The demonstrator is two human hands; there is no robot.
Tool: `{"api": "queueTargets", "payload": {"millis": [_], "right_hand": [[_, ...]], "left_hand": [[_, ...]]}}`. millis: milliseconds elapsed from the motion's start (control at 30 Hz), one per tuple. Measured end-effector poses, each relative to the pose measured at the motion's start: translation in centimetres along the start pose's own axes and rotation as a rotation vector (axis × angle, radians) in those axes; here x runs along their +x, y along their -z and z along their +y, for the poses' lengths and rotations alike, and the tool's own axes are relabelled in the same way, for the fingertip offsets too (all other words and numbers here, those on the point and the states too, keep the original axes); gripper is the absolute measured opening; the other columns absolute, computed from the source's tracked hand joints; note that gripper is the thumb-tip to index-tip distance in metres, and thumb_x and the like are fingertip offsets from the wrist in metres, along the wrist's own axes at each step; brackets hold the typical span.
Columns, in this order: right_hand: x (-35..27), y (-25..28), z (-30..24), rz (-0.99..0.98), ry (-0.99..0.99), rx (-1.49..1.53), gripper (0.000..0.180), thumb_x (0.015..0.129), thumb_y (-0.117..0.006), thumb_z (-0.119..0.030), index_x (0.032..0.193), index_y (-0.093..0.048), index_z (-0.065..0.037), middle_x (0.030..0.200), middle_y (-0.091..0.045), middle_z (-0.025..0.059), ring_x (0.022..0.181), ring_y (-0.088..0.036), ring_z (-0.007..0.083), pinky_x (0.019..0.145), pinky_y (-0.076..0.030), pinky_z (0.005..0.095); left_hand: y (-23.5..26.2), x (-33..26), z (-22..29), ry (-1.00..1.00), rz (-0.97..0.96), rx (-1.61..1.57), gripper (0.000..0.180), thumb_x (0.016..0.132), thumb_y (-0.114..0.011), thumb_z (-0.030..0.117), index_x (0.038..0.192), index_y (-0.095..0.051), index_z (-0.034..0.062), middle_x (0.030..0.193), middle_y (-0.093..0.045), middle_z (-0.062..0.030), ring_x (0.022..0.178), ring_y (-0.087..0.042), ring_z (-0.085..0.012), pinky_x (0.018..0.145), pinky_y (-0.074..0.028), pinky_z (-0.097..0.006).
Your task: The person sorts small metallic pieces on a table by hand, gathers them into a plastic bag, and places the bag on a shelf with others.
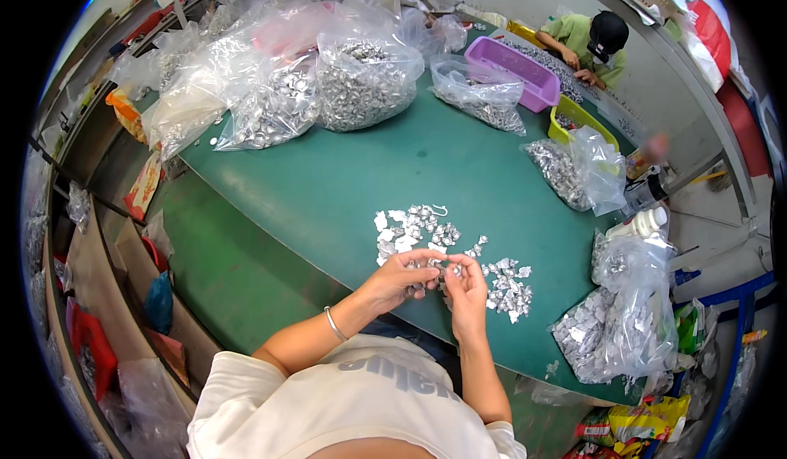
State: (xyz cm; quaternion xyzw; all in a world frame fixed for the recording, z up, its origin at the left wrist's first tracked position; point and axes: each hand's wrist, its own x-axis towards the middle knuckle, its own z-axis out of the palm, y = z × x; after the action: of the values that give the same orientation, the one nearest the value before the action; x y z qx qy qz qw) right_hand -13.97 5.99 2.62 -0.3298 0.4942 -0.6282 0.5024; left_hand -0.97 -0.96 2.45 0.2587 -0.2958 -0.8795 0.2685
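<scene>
The bare left hand (pixel 402 279) and the bare right hand (pixel 466 291) meet over the near edge of the smooth dark-green tabletop (pixel 320 193), thumbs and index fingers drawn in to a narrow pinch. Between their fingertips they have hold of a small silver-coloured metal piece (pixel 441 269), too small and too covered for its shape to be told. A plain silver-coloured metal bangle (pixel 334 324) circles the wrist behind the left hand.

Just beyond the grip, slightly to its left, lies a loose spread of flat and knobbly silver-coloured metal parts (pixel 402 234); just right of the grip lies a smaller heap of similar shiny metal parts (pixel 510 291). Farther right and a little nearer the body stands a bulging clear plastic bag of silvery pieces (pixel 592 332).

Well ahead and left of the grip sits a large clear plastic sack full of silvery parts (pixel 365 82). Well ahead and right are a purple rectangular plastic tray (pixel 539 98) and, just nearer the grip, a yellow-green plastic basket (pixel 560 134). Beyond these a person in a light-green shirt and black cap (pixel 580 37) bends over the work surface
</scene>
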Motion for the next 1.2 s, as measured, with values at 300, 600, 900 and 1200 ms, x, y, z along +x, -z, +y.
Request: {"api": "queueTargets", "payload": {"millis": [300, 600, 900, 1200], "right_hand": [[-2.4, 1.5, -1.9, 0.083, 0.669, -0.909, 0.027, 0.078, -0.055, -0.007, 0.105, -0.056, -0.002, 0.091, -0.054, 0.0115, 0.083, -0.048, 0.0281, 0.077, -0.038, 0.0364], [-2.7, 3.0, -1.8, 0.057, 0.898, -0.913, 0.019, 0.081, -0.053, -0.009, 0.097, -0.057, 0.001, 0.098, -0.056, 0.0148, 0.089, -0.051, 0.0322, 0.083, -0.036, 0.0447], [0.0, 7.6, -2.5, 0.305, 0.506, -0.499, 0.013, 0.086, -0.050, 0.000, 0.097, -0.055, 0.004, 0.092, -0.054, 0.0102, 0.082, -0.054, 0.0184, 0.072, -0.045, 0.0292], [3.7, 10.4, -1.7, 0.321, 0.273, -0.232, 0.013, 0.087, -0.048, 0.002, 0.096, -0.056, 0.005, 0.087, -0.055, 0.0080, 0.075, -0.053, 0.0133, 0.067, -0.045, 0.0254]], "left_hand": [[-2.3, 0.6, -4.7, 0.299, -0.154, -0.500, 0.031, 0.090, -0.047, 0.035, 0.103, -0.056, 0.0083, 0.093, -0.062, -0.0060, 0.078, -0.063, -0.0169, 0.061, -0.054, -0.027], [-4.1, 3.2, -5.9, 0.212, -0.134, -0.448, 0.019, 0.087, -0.057, 0.029, 0.094, -0.059, 0.0115, 0.089, -0.059, -0.0008, 0.085, -0.056, -0.0137, 0.079, -0.048, -0.032], [-4.4, 7.0, -2.8, 0.320, -0.043, -0.677, 0.030, 0.089, -0.053, 0.026, 0.114, -0.052, 0.0090, 0.090, -0.055, -0.0050, 0.079, -0.057, -0.0134, 0.049, -0.049, -0.021], [-5.8, 12.6, 0.0, 0.083, 0.030, -0.672, 0.030, 0.088, -0.055, 0.019, 0.115, -0.052, 0.0070, 0.106, -0.058, -0.0096, 0.091, -0.059, -0.0177, 0.073, -0.055, -0.029]]}}
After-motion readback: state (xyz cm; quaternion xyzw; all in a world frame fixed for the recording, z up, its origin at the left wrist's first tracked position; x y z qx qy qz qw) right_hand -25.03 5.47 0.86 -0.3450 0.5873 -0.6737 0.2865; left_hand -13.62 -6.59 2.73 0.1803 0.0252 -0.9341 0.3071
